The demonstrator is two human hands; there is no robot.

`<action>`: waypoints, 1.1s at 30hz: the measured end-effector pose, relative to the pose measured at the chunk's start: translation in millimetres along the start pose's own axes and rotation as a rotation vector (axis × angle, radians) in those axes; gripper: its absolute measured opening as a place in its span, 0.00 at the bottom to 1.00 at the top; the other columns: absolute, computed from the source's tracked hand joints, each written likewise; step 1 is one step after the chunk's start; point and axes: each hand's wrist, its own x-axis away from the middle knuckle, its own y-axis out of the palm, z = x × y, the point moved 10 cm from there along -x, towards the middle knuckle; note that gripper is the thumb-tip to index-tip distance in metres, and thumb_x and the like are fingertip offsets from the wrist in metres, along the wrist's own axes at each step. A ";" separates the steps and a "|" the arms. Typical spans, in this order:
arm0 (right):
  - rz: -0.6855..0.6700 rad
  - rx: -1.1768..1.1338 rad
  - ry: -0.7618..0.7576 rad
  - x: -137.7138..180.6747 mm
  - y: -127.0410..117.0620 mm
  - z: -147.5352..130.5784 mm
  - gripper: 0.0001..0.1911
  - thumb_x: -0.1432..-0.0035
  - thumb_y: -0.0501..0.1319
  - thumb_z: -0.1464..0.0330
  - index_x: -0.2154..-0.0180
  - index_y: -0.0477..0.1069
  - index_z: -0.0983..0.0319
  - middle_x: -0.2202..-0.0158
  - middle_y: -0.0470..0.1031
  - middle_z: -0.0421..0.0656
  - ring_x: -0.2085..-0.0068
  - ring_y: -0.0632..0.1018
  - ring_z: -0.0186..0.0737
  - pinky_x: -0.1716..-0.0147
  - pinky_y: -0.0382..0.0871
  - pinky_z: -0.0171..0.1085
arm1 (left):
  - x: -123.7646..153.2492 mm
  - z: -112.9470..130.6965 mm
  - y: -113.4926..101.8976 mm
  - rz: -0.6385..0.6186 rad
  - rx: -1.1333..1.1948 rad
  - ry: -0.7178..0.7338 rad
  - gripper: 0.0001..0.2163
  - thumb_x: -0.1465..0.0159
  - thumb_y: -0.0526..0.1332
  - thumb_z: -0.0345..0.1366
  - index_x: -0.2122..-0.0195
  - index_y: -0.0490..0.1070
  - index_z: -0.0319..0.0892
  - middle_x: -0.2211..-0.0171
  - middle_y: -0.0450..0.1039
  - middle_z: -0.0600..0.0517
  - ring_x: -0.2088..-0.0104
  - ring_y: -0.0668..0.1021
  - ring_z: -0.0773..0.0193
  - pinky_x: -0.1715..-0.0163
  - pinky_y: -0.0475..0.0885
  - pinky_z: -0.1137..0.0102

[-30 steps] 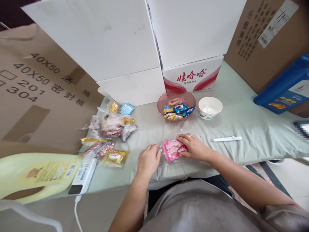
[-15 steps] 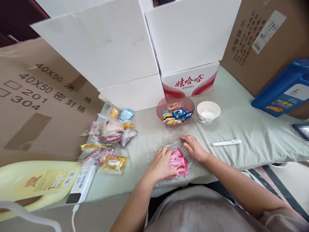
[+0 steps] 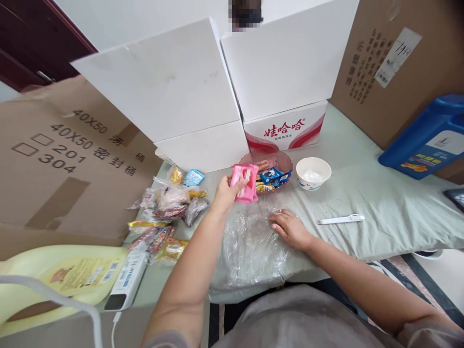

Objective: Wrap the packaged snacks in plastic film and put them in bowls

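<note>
My left hand (image 3: pixel 225 192) is closed around pink snack packets (image 3: pixel 245 182), lifted at the near left rim of the pinkish glass bowl (image 3: pixel 286 182). In the bowl lie several blue, yellow and pink wrapped snacks (image 3: pixel 272 175). On the cloth in front of me a clear plastic bag (image 3: pixel 250 249) lies flattened and wrinkled. My right hand (image 3: pixel 292 231) rests low over the bag's right side, its bent fingers closed on the film.
A paper bowl (image 3: pixel 313 174) with something white inside stands to the right, a white box cutter (image 3: pixel 340 219) nearer me. Bagged snacks (image 3: pixel 172 200), a power bank (image 3: pixel 126 279) and a pale yellow jug (image 3: pixel 65 280) are left. A blue bottle (image 3: pixel 427 137) and cartons (image 3: pixel 286 128) border the table.
My left hand has picked the pink packets up off the plastic bag and carried them forward to the glass bowl. My right hand stays at the bag, its fingers more bent. The view has shifted slightly.
</note>
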 end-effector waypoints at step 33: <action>-0.246 0.216 -0.045 84.1 -30.3 -14.1 0.38 0.47 0.65 0.48 0.42 0.65 0.63 0.38 0.64 0.54 0.34 0.57 0.58 0.38 0.56 0.56 | 154.2 -32.5 -29.6 -0.555 -0.531 0.289 0.17 0.38 0.60 0.50 0.55 0.70 0.43 0.57 0.70 0.47 0.56 0.73 0.59 0.54 0.71 0.65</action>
